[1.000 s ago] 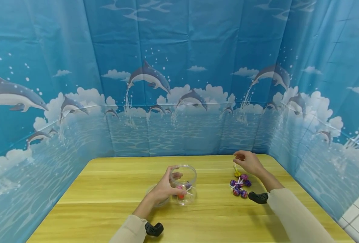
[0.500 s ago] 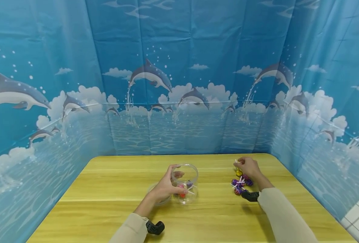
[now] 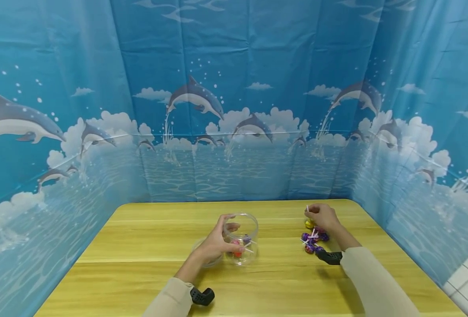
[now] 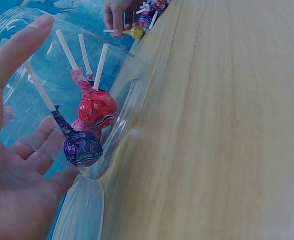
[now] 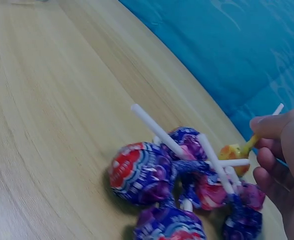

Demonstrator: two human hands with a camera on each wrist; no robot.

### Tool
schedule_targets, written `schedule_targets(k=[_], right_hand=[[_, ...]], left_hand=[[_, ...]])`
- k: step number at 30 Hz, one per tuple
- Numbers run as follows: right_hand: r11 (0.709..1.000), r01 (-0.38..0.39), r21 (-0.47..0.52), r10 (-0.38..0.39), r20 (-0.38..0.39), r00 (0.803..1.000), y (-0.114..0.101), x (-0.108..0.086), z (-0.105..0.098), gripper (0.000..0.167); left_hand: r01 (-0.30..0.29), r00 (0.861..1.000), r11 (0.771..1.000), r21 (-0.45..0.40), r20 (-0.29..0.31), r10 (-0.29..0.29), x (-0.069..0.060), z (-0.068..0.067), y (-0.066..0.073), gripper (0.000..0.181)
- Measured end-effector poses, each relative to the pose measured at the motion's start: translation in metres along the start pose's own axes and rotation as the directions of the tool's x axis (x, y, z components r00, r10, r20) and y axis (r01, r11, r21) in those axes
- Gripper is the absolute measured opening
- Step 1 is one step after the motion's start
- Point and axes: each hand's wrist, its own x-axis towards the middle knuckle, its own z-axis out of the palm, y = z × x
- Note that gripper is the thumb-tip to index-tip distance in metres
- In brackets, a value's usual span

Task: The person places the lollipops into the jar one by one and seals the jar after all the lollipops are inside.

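Note:
My left hand (image 3: 215,245) grips a clear round jar (image 3: 241,226) from its left side, thumb in front and fingers behind. Inside the jar lie several lollipops; a red lollipop (image 4: 98,110) and a purple lollipop (image 4: 83,148) show plainly through its wall in the left wrist view. My right hand (image 3: 324,216) pinches the stick of a yellow lollipop (image 5: 235,156) between thumb and fingers. Just in front of that hand lies a pile of purple and pink lollipops (image 5: 142,172), their white sticks crossing each other.
A clear round lid (image 3: 213,262) lies on the table (image 3: 150,251) left of the jar, partly behind my left hand and forearm. A blue dolphin-print curtain (image 3: 226,171) closes off the back and both sides of the table.
My right hand has come down onto the yellow lollipop's stick and now pinches it. The left hand and jar have kept their place.

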Motion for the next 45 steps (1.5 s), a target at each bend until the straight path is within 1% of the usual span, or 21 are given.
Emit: schedule_targets(k=[6,11,16,23,27,32,35,41,45], right_hand=[[0.999,0.036,-0.032,-0.034,0.043,0.998,-0.003,-0.002,-0.011,0.026],[0.996,0.067,-0.057,-0.063,0.071,0.995,-0.009,-0.006,-0.019,0.018],[0.994,0.088,-0.062,-0.084,0.063,0.995,-0.01,-0.007,-0.021,0.011],[0.995,0.09,-0.032,-0.089,0.034,0.995,-0.014,-0.009,-0.022,0.013],[0.997,0.075,-0.018,-0.074,0.025,0.997,-0.02,-0.008,-0.023,0.012],[0.997,0.069,0.036,-0.071,0.029,0.997,-0.033,-0.006,-0.023,0.013],[0.994,0.08,0.07,-0.082,0.029,0.996,-0.042,-0.007,-0.022,0.013],[0.99,0.098,0.097,-0.101,0.028,0.994,-0.062,-0.007,-0.016,0.014],[0.986,0.106,0.126,-0.112,0.039,0.993,-0.07,-0.005,-0.011,0.013]], left_hand=[[0.003,1.0,1.0,-0.007,0.0,-0.003,0.0,-0.001,0.0,0.092],[0.0,1.0,1.0,-0.014,0.005,0.0,0.0,-0.001,0.001,0.092],[0.0,1.0,1.0,-0.019,0.003,0.0,0.0,-0.001,0.0,0.092],[-0.001,1.0,1.0,-0.014,0.005,0.001,-0.001,-0.001,0.001,0.094],[-0.003,1.0,1.0,-0.013,0.002,0.003,-0.001,0.0,0.002,0.094],[0.0,1.0,1.0,-0.02,-0.005,0.0,-0.001,0.001,0.004,0.096],[0.003,1.0,1.0,-0.024,-0.004,-0.003,-0.001,0.001,0.003,0.096],[0.007,1.0,0.999,-0.038,-0.001,-0.007,0.0,0.001,0.002,0.094],[0.006,1.0,0.999,-0.035,0.0,-0.006,-0.001,0.001,0.003,0.093]])
